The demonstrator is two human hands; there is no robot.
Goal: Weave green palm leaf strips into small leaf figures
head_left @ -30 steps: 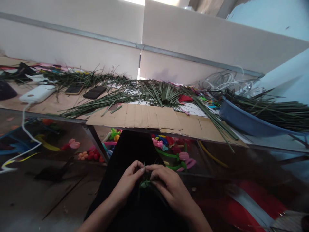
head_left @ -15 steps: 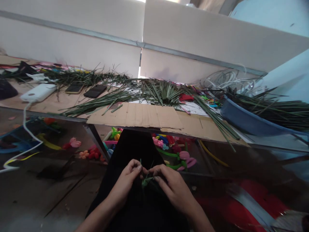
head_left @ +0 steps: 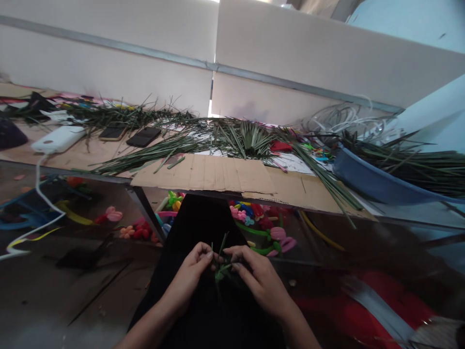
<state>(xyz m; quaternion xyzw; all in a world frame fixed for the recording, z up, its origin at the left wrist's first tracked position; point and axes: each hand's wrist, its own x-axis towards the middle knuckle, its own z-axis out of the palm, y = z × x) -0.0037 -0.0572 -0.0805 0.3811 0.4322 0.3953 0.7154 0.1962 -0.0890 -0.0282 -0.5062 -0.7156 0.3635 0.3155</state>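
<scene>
Over my dark lap, my left hand [head_left: 189, 276] and my right hand [head_left: 256, 281] meet fingertip to fingertip. Between them they pinch a small piece of folded green leaf strips [head_left: 220, 272], with thin strip ends poking up past the fingers. Both hands are closed on it. On the table ahead lies a long heap of green palm leaf strips [head_left: 232, 140] over a flat sheet of brown cardboard [head_left: 218, 174].
A white power bank [head_left: 58, 139] with its cable and two dark phones [head_left: 143, 137] lie at the left. A blue tub [head_left: 366, 182] full of leaf strips stands at the right, by coiled white cable. Colourful balloon flowers [head_left: 254, 223] lie under the table. White partition panels back it.
Both hands have shifted slightly up and the fingers have reworked the leaf piece; thin strip ends now stick up higher between them. The view tilted a little.
</scene>
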